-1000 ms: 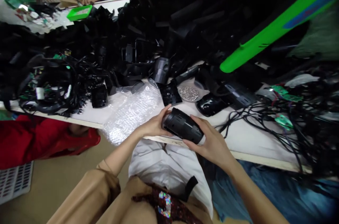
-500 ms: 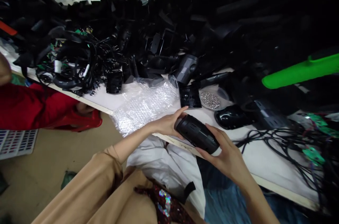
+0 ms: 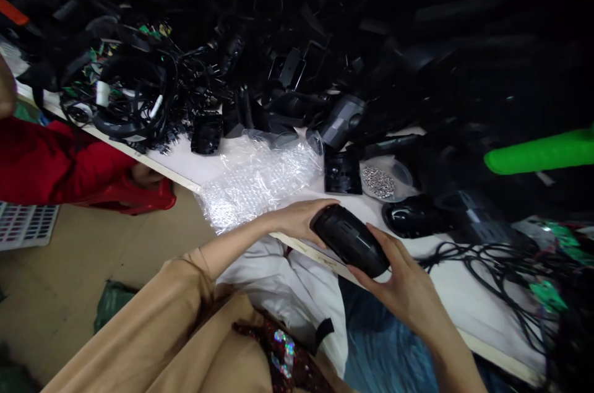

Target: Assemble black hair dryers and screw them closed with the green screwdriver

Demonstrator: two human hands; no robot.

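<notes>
Both my hands hold a black cylindrical plastic housing (image 3: pixel 350 240) over the near edge of the white table (image 3: pixel 445 285). My left hand (image 3: pixel 299 220) cups its left end, fingers curled round it. My right hand (image 3: pixel 401 278) grips the right end from below and behind. A sheet of bubble wrap (image 3: pixel 257 182) lies just left of the housing. Beyond it sit a small black square part (image 3: pixel 342 173) and a clear dish of small metal screws (image 3: pixel 379 181).
A deep heap of black plastic parts (image 3: pixel 325 28) fills the back of the table. Tangled black cables lie at the left (image 3: pixel 125 99) and right (image 3: pixel 505 263). A green bar (image 3: pixel 538 151) sticks in from the right. A person in red (image 3: pixel 60 164) sits at left.
The view has swung left and down, so the heap now fills the top. My hands keep the same hold on the housing, which has tilted slightly.
</notes>
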